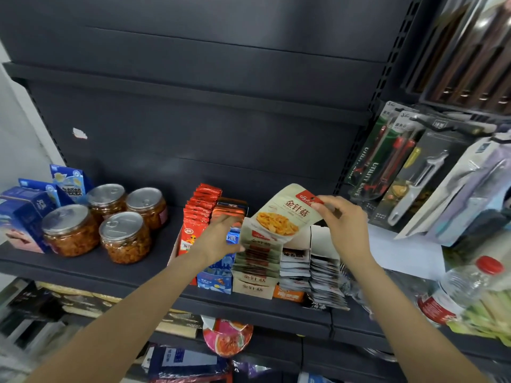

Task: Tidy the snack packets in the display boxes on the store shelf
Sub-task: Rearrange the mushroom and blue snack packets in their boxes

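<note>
Now packet [284,214] between both hands

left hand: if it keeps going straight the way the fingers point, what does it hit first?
Probably the beige enoki mushroom packets standing in their display box; the left hand fingertips look already at them. Depth is unclear.

Both bare forearms reached forward; the left hand [218,239] curled palm-down with fingers bent, while the right hand [344,225] pinched thumb against fingertips, raised slightly higher.
</note>
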`<state>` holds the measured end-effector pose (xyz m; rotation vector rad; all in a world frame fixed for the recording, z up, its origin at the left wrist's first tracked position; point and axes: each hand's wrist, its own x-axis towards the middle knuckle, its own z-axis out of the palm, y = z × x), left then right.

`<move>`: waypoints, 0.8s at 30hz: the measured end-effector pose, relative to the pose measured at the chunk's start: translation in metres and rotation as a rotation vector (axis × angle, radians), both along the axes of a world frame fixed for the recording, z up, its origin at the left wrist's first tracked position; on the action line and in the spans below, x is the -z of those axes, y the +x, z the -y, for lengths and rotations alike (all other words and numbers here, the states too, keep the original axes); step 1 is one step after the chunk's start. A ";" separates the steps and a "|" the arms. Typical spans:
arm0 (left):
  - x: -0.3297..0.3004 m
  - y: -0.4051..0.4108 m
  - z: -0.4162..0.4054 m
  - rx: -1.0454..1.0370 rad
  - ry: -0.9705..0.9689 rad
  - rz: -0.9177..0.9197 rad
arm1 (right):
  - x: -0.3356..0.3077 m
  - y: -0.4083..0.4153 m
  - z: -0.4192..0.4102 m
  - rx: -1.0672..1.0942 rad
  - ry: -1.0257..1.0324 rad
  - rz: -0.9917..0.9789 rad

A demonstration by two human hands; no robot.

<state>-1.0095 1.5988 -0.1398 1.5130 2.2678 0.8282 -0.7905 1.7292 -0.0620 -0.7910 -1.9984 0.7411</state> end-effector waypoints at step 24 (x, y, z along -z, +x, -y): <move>-0.010 -0.021 -0.060 0.122 -0.031 -0.142 | 0.021 -0.017 -0.013 -0.088 0.053 0.209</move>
